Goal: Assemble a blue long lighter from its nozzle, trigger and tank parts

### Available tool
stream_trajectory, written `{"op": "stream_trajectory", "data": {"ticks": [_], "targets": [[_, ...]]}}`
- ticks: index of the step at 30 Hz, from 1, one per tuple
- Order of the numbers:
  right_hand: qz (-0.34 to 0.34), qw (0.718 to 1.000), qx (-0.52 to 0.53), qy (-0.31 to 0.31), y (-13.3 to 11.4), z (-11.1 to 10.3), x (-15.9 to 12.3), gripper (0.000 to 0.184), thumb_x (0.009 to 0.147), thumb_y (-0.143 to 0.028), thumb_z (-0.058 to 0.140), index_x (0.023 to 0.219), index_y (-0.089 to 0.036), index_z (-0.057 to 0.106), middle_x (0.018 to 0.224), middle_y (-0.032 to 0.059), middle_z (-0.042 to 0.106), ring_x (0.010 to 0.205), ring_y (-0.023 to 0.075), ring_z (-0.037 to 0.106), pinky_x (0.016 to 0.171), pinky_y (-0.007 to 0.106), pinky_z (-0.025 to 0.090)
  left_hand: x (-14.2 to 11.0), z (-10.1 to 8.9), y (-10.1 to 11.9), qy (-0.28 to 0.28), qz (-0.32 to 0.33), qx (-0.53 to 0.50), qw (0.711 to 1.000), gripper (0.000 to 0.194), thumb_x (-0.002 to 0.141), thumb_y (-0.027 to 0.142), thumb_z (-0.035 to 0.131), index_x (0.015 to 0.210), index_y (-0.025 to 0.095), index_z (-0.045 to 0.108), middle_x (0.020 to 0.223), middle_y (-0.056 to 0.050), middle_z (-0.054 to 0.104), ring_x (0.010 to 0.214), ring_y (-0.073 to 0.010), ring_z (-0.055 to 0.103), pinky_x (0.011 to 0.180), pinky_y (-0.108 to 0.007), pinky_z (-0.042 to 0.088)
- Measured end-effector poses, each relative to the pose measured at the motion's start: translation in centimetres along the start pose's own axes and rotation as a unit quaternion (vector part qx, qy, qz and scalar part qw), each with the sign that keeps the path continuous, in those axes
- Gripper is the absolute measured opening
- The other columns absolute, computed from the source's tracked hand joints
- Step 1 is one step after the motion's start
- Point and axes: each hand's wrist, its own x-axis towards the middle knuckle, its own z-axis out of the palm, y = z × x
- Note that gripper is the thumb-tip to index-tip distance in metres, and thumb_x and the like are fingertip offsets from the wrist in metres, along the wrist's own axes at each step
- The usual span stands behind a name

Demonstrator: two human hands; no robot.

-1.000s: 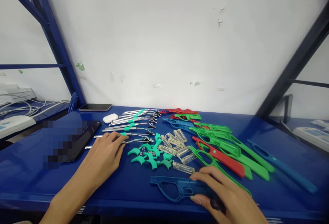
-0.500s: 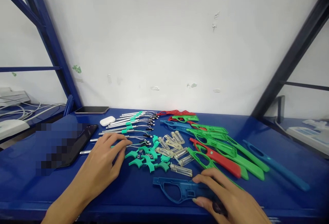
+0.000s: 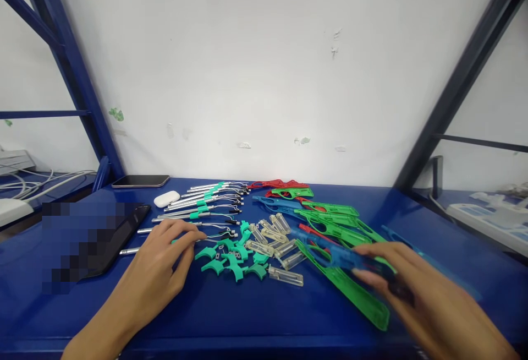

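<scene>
My left hand [image 3: 159, 269] rests on the blue table, its fingertips pinched on a metal rod with a teal sleeve [image 3: 181, 237] at the near end of a row of such rods [image 3: 206, 200]. My right hand [image 3: 406, 283] is raised above the table and blurred by motion, closed on a blue plastic gun-shaped shell [image 3: 334, 252]. Under it lie green [image 3: 350, 288] and red [image 3: 307, 232] shells of the same shape. Between the hands sit teal trigger pieces [image 3: 231, 255] and clear plastic blocks [image 3: 274, 239].
A dark tablet [image 3: 119, 233], a white earbud case [image 3: 166, 198] and a phone [image 3: 140, 181] lie at the left back. Blue rack struts rise on both sides. Cables and white devices sit on the neighbouring shelves. The white wall stands close behind.
My right hand has lifted the blue shell off the near table edge and carried it up and to the right. My left hand has stayed on the rod.
</scene>
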Motion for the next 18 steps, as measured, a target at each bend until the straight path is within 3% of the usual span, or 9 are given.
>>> {"op": "stream_trajectory", "data": {"ticks": [1,3,8,14,18], "targets": [[0.025,0.999,-0.012,0.026,1.0,-0.1,1.0,0.036,0.103,-0.058,0.056,0.120,-0.031,0.073,0.120,0.0078,0.080,0.087,0.0248,0.083,0.064,0.028,0.065,0.0,0.1,-0.1,-0.001,-0.001,-0.001,1.000,0.027,0.108,0.020,0.049,0.111,0.025,0.075,0.110,-0.006,0.074,0.107,-0.0253,0.064,0.094,-0.041,0.052],[0.054,0.998,-0.034,-0.024,2.8,0.3,3.2,0.047,0.099,-0.066,0.057,0.117,-0.027,0.076,0.117,0.0109,0.080,0.081,0.0275,0.081,0.062,0.034,0.063,-0.1,0.2,-0.2,-0.003,-0.003,-0.004,1.000,0.027,0.108,0.021,0.049,0.110,0.026,0.075,0.110,-0.005,0.074,0.108,-0.0251,0.064,0.094,-0.040,0.053],[0.064,0.997,-0.042,-0.032,4.8,1.5,7.1,0.048,0.097,-0.067,0.059,0.115,-0.025,0.076,0.117,0.0090,0.079,0.099,0.0307,0.078,0.085,0.042,0.061,-0.4,0.4,-0.5,-0.009,-0.008,-0.008,1.000,0.028,0.109,0.021,0.048,0.111,0.027,0.074,0.112,-0.005,0.073,0.110,-0.0252,0.063,0.095,-0.041,0.051],[0.095,0.992,-0.081,0.005,8.5,-2.3,8.3,0.049,0.108,-0.058,0.047,0.130,-0.023,0.073,0.110,0.0116,0.075,0.097,0.0264,0.074,0.091,0.041,0.057,-0.7,0.4,-0.6,-0.017,-0.014,-0.014,1.000,0.028,0.109,0.023,0.047,0.111,0.027,0.074,0.112,-0.005,0.072,0.110,-0.0251,0.063,0.095,-0.040,0.052],[0.115,0.987,-0.113,0.024,12.1,-3.3,9.2,0.028,0.109,-0.041,0.062,0.126,-0.021,0.071,0.120,0.0079,0.074,0.105,0.0217,0.073,0.096,0.044,0.060,-0.6,0.5,-0.5,-0.020,-0.017,-0.018,0.999,0.029,0.109,0.024,0.047,0.110,0.028,0.075,0.112,-0.006,0.072,0.110,-0.0258,0.064,0.094,-0.040,0.053]]}}
